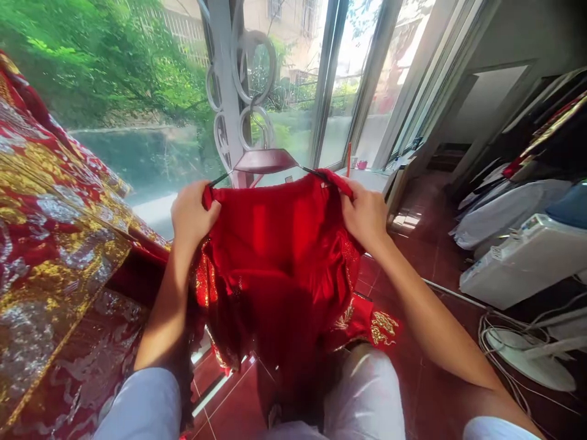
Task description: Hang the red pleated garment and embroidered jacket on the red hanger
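Note:
A red garment (275,256) with gold embroidery hangs in front of me from a dark red hanger (266,160). The hanger's hook sits in a white ring rack (247,79) on the window frame. My left hand (192,211) is closed on the garment's left top edge by the hanger's left arm. Gripping the right top edge near the hanger's right arm is my right hand (364,211), also closed. The cloth falls down to the floor between my knees.
Red and gold embroidered fabric (50,244) fills the left side. Big windows stand ahead. White appliances (523,256), cables and a fan base (527,360) lie on the red tiled floor at the right, with more clothing behind them.

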Motion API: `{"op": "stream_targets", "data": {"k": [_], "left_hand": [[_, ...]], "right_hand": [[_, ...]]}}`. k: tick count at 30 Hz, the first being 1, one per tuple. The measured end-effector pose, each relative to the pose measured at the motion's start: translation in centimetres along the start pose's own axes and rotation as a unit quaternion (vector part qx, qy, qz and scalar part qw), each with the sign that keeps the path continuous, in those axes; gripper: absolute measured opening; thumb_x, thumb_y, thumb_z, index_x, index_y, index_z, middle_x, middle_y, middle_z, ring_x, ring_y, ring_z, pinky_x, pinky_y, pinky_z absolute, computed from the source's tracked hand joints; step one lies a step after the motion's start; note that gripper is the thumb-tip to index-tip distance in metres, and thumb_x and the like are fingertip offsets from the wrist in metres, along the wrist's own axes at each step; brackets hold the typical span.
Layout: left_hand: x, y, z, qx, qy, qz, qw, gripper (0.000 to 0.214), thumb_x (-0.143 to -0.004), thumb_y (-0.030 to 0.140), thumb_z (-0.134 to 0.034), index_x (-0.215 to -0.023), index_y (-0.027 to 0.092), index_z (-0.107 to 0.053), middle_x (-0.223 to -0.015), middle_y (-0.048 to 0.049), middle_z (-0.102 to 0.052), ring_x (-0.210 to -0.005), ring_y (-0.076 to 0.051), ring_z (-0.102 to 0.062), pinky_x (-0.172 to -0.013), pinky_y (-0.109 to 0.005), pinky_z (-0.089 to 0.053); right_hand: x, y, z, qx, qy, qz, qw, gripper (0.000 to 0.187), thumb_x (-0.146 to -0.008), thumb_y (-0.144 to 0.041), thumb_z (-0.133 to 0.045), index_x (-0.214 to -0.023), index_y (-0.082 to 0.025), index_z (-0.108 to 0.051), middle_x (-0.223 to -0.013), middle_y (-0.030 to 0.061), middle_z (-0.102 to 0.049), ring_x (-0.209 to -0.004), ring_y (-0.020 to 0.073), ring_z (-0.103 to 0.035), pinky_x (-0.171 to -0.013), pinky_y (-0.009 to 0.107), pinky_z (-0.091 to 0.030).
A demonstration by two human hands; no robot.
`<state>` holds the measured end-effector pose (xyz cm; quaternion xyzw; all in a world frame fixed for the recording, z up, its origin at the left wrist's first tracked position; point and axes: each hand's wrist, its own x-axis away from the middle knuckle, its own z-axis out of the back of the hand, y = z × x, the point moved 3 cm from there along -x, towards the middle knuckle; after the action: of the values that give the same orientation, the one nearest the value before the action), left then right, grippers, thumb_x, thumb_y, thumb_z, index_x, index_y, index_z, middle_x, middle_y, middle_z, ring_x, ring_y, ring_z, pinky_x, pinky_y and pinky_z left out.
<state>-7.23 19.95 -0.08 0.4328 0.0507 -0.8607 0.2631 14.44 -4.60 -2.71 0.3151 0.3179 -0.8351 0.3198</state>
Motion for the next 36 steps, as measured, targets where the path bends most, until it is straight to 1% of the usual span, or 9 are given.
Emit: {"op": "stream_targets", "data": {"k": [4, 9, 12, 15, 19, 23, 25, 30, 36], "left_hand": [[0.8, 0.6, 0.6, 0.008, 0.013, 0.000, 1.000, 0.044, -0.081, 0.029, -0.048, -0.124, 0.022, -0.057, -0.119, -0.0087, -0.062, -0.113, -0.030, -0.055, -0.099, -0.041, -0.042], [4.7, 1.2, 0.1, -0.038, 0.124, 0.060, 0.990, 0.059, -0.083, 0.035, -0.052, -0.136, 0.012, -0.041, -0.138, -0.0201, -0.045, -0.128, -0.033, -0.042, -0.108, -0.044, -0.035], [6.8, 0.6, -1.8, -0.047, 0.046, 0.149, 0.987, 0.037, -0.085, 0.044, -0.049, -0.108, 0.016, -0.055, -0.102, -0.0183, -0.062, -0.099, -0.034, -0.058, -0.082, -0.043, -0.047], [6.8, 0.5, -2.4, 0.040, -0.030, 0.159, 0.986, 0.026, -0.087, 0.036, -0.039, -0.065, 0.021, -0.042, -0.060, -0.0039, -0.050, -0.063, -0.022, -0.054, -0.058, -0.030, -0.038], [4.8, 2.2, 0.9, 0.147, 0.009, 0.095, 0.984, 0.035, -0.085, 0.031, -0.037, -0.055, 0.021, -0.022, -0.051, 0.0006, -0.031, -0.050, -0.014, -0.037, -0.051, -0.028, -0.024], [3.4, 6.0, 3.8, 0.022, -0.058, 0.048, 0.997, 0.043, -0.087, 0.041, -0.045, -0.051, 0.020, -0.034, -0.049, -0.0011, -0.035, -0.050, -0.016, -0.039, -0.054, -0.030, -0.025], [2.5, 8.4, 4.3, -0.021, -0.023, 0.023, 0.999, 0.040, -0.089, 0.044, -0.046, -0.058, 0.020, -0.047, -0.056, -0.0037, -0.047, -0.056, -0.019, -0.047, -0.057, -0.033, -0.031], [-2.8, 14.8, -0.1, 0.026, 0.033, -0.192, 0.981, 0.020, -0.090, 0.038, -0.052, -0.091, 0.021, -0.063, -0.099, -0.0095, -0.065, -0.102, -0.029, -0.055, -0.094, -0.045, -0.037], [-6.9, 16.6, -6.2, 0.044, 0.029, -0.207, 0.977, 0.029, -0.093, 0.033, -0.047, -0.082, 0.019, -0.069, -0.097, -0.0129, -0.065, -0.114, -0.034, -0.046, -0.105, -0.054, -0.021]], "right_hand": [[0.0, 0.4, -0.1, -0.021, -0.003, 0.002, 1.000, 0.045, -0.092, -0.024, -0.039, -0.132, -0.023, -0.060, -0.105, 0.0124, -0.071, -0.091, 0.0315, -0.065, -0.078, 0.039, -0.045], [0.6, 0.6, 0.5, -0.075, 0.004, 0.042, 0.996, 0.042, -0.089, -0.024, -0.043, -0.126, -0.023, -0.064, -0.102, 0.0113, -0.072, -0.091, 0.0306, -0.066, -0.077, 0.037, -0.045], [0.2, 0.7, 1.4, -0.091, -0.010, 0.063, 0.994, 0.039, -0.087, -0.026, -0.046, -0.120, -0.022, -0.067, -0.099, 0.0104, -0.072, -0.091, 0.0301, -0.065, -0.076, 0.037, -0.045], [-1.0, 0.3, 2.2, -0.096, -0.026, 0.054, 0.994, 0.034, -0.087, -0.027, -0.047, -0.109, -0.019, -0.071, -0.094, 0.0110, -0.072, -0.089, 0.0301, -0.065, -0.076, 0.037, -0.044], [-2.8, -1.1, 1.8, -0.065, -0.014, -0.008, 0.998, 0.037, -0.092, -0.032, -0.038, -0.098, -0.015, -0.071, -0.091, 0.0166, -0.069, -0.090, 0.0324, -0.063, -0.077, 0.040, -0.044], [-3.2, -1.8, -0.3, -0.058, -0.018, -0.029, 0.998, 0.039, -0.096, -0.036, -0.033, -0.105, -0.017, -0.066, -0.094, 0.0168, -0.066, -0.093, 0.0324, -0.061, -0.077, 0.041, -0.043], [-3.0, -1.7, -1.2, -0.066, -0.005, -0.022, 0.998, 0.036, -0.095, -0.036, -0.036, -0.109, -0.017, -0.064, -0.091, 0.0154, -0.066, -0.090, 0.0312, -0.061, -0.075, 0.038, -0.043], [-2.2, -1.1, -2.2, -0.046, 0.021, 0.001, 0.999, 0.035, -0.090, -0.027, -0.040, -0.116, -0.017, -0.061, -0.087, 0.0150, -0.067, -0.084, 0.0309, -0.062, -0.071, 0.036, -0.042], [-2.9, -0.3, -1.9, -0.064, -0.007, 0.025, 0.998, 0.036, -0.087, -0.019, -0.041, -0.115, -0.017, -0.064, -0.093, 0.0112, -0.068, -0.082, 0.0257, -0.060, -0.075, 0.034, -0.040]]}}
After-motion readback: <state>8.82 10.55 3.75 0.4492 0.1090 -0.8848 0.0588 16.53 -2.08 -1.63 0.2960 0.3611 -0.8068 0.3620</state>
